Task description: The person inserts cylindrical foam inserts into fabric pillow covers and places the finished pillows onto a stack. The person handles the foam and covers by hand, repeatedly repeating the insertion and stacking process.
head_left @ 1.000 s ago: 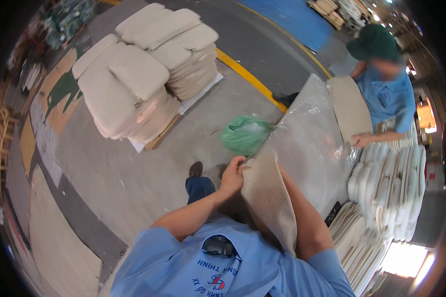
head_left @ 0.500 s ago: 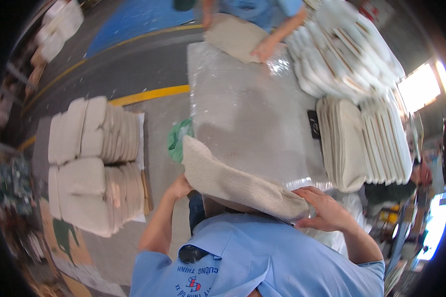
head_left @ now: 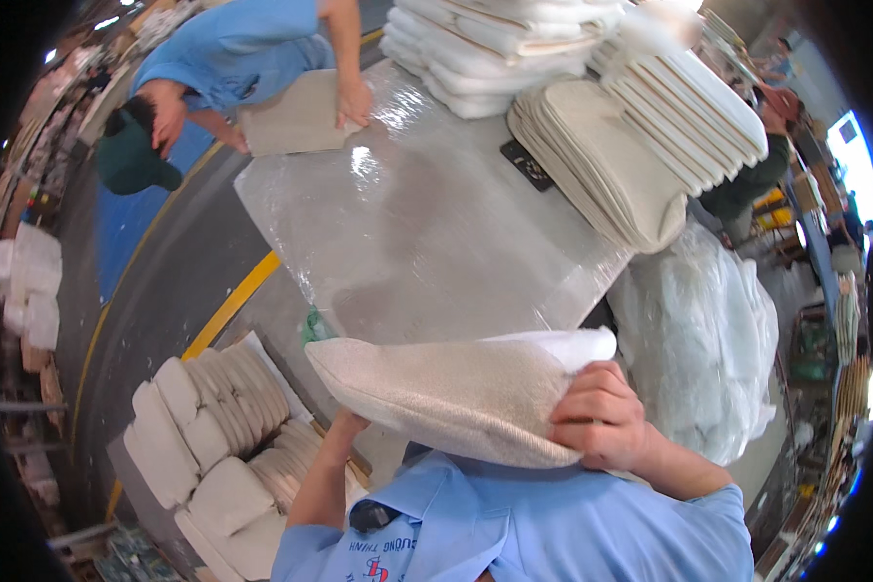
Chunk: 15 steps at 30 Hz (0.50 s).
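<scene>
I hold a beige fabric cushion (head_left: 446, 393) in front of my chest, at the near edge of the plastic-covered table (head_left: 466, 262). White padding (head_left: 592, 344) shows along its far right edge. My right hand (head_left: 601, 415) is closed round the right end, fingers curled over the fabric. At the left end my left hand (head_left: 352, 421) grips from below; most of its fingers are hidden behind the cushion. Across the table, a co-worker in a blue shirt and dark cap has both hands on another beige piece (head_left: 296, 114).
Beige pads (head_left: 601, 170) stand in a row on the table's right, beside a small black object (head_left: 527, 165). White padded pieces (head_left: 475, 58) are piled behind. Clear plastic bagging (head_left: 698, 339) bulges at the right. Stacked beige cushions (head_left: 213, 427) lie low at the left.
My view has swung, so the table now appears slanted. The cushion has turned more level, showing white padding at its far edge. My right hand has wrapped further round its end.
</scene>
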### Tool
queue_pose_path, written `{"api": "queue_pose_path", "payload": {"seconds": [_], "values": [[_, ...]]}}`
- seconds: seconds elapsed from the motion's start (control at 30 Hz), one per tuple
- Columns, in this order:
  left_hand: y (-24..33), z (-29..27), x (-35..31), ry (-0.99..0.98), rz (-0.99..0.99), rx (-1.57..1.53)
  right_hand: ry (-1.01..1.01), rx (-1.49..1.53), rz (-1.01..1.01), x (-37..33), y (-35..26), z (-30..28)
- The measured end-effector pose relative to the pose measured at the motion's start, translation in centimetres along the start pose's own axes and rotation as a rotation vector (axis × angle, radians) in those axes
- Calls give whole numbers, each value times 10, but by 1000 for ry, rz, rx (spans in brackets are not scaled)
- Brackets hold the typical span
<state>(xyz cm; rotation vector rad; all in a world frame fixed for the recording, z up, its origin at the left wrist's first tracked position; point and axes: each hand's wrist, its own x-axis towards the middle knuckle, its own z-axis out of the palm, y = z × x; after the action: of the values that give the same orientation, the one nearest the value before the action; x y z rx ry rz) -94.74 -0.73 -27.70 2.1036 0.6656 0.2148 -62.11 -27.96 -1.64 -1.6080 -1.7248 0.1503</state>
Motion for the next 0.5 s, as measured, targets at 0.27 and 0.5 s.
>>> {"api": "queue_pose_path", "payload": {"seconds": [0.27, 0.5], "values": [[-11, -5, -3, -53, 16, 22, 327, -138, 203, -3, -41, 34], [-16, -23, -14, -157, 22, 49, 341, -223, 455, -41, -61, 48]]}}
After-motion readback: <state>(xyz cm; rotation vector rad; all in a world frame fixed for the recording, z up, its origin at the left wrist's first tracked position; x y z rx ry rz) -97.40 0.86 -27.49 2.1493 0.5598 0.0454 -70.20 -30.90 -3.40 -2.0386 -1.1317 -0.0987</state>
